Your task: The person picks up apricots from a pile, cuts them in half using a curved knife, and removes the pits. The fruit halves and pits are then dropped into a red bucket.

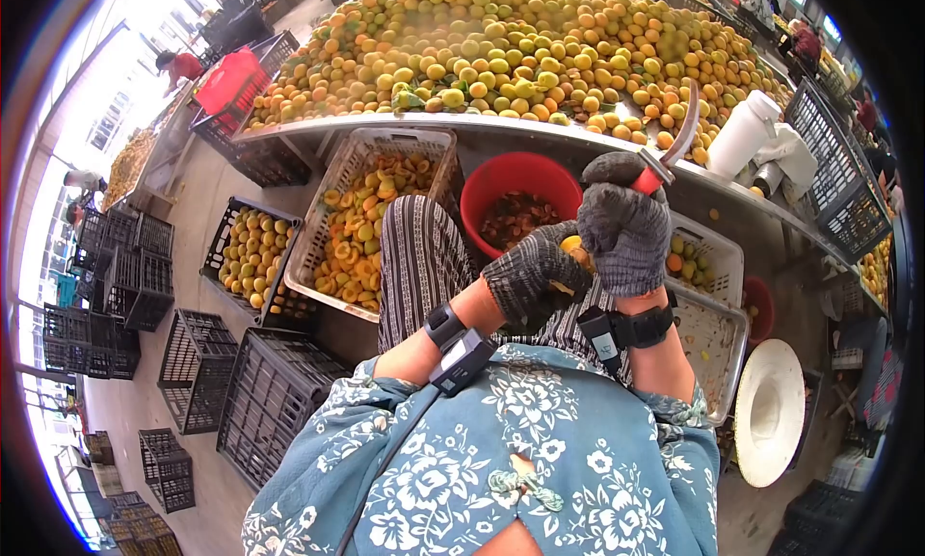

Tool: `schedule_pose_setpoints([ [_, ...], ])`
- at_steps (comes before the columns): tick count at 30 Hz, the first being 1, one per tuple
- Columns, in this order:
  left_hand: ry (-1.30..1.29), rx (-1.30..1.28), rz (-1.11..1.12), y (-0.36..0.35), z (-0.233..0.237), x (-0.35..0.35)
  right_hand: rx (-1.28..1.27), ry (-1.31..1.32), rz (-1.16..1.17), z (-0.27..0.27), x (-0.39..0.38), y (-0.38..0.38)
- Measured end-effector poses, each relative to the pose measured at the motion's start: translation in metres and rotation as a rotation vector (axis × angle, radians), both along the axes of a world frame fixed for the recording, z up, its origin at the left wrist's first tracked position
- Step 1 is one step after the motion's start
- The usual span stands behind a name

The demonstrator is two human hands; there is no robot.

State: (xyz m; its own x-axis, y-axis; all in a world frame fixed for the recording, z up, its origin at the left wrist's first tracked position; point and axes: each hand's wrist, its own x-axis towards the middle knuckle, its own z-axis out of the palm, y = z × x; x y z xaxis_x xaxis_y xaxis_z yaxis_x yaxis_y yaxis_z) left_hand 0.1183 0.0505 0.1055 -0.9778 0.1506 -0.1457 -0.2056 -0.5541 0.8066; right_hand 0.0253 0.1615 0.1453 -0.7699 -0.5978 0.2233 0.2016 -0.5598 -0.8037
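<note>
My left hand (536, 275), in a dark grey knitted glove, is closed around a yellow-orange apricot (573, 245) that shows only in part between the two hands. Close against it, my right hand (624, 230), gloved alike, grips the red handle of a curved knife (686, 127). The blade points up and away, over the table's edge. Below and beyond my hands stands a red bucket (474, 192) with brown pits or scraps in it. To its left, a white crate (301, 257) holds halved apricots (352, 252).
A metal-edged table (385, 122) heaped with apricots (520, 45) spans the front. A white jug (742, 132) stands on its right side. Black crates (279, 392) stand at left, white trays (708, 344) and a pale hat (769, 411) at right. Other people are farther off.
</note>
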Motion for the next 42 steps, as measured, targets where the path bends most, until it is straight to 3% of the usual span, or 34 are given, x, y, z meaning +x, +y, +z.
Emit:
schedule_pose_setpoints([
  [5,0.043,-0.076,0.08,0.001,-0.015,-0.011,-0.205,-0.214,0.123,-0.024,-0.015,-0.004],
  [11,0.09,0.115,0.053,-0.002,-0.022,-0.01,-0.353,-0.441,0.176,-0.035,-0.019,-0.007],
  [16,0.13,0.079,0.005,-0.006,-0.025,-0.013,-0.219,-0.272,0.041,-0.025,-0.009,-0.016],
  [19,0.023,0.144,0.034,-0.009,-0.021,-0.01,-0.151,-0.172,-0.067,-0.021,-0.01,-0.014],
  [21,0.024,-0.067,-0.004,-0.019,-0.019,-0.009,-0.08,-0.029,-0.302,-0.012,-0.011,-0.009],
  [23,0.023,-0.085,0.059,-0.024,-0.017,-0.004,-0.022,0.028,-0.221,-0.01,-0.017,-0.001],
  [25,-0.008,-0.012,0.109,-0.029,-0.005,0.001,0.328,0.361,-0.21,-0.013,-0.018,-0.004],
  [26,0.043,-0.014,0.121,-0.034,-0.014,-0.002,0.473,0.379,-0.087,-0.016,-0.013,0.001],
  [29,0.208,0.094,0.095,-0.037,-0.035,-0.016,0.581,0.496,-0.01,-0.038,0.0,0.0],
  [30,0.231,0.083,0.039,-0.036,-0.007,-0.008,0.651,0.531,-0.022,-0.035,0.003,0.0],
  [31,0.23,0.084,0.042,-0.038,-0.01,-0.007,0.652,0.531,-0.019,-0.032,0.005,0.0],
  [33,0.027,0.204,0.105,-0.042,-0.027,-0.006,0.686,0.676,-0.026,-0.027,0.01,0.0],
  [34,0.026,0.154,0.121,-0.044,-0.057,-0.018,0.733,0.722,-0.056,-0.024,0.012,-0.002],
  [37,-0.239,0.296,0.162,-0.044,-0.004,0.006,0.801,0.847,-0.172,-0.029,0.015,-0.011],
  [38,-0.228,0.167,0.34,-0.037,-0.018,-0.001,0.833,0.789,-0.194,-0.035,0.016,-0.015],
  [39,-0.296,0.06,0.376,-0.037,-0.014,0.001,0.876,0.806,-0.218,-0.039,0.015,-0.018],
  [42,-0.397,0.107,0.425,-0.037,-0.011,-0.004,0.826,0.781,-0.279,-0.055,0.01,-0.026],
])
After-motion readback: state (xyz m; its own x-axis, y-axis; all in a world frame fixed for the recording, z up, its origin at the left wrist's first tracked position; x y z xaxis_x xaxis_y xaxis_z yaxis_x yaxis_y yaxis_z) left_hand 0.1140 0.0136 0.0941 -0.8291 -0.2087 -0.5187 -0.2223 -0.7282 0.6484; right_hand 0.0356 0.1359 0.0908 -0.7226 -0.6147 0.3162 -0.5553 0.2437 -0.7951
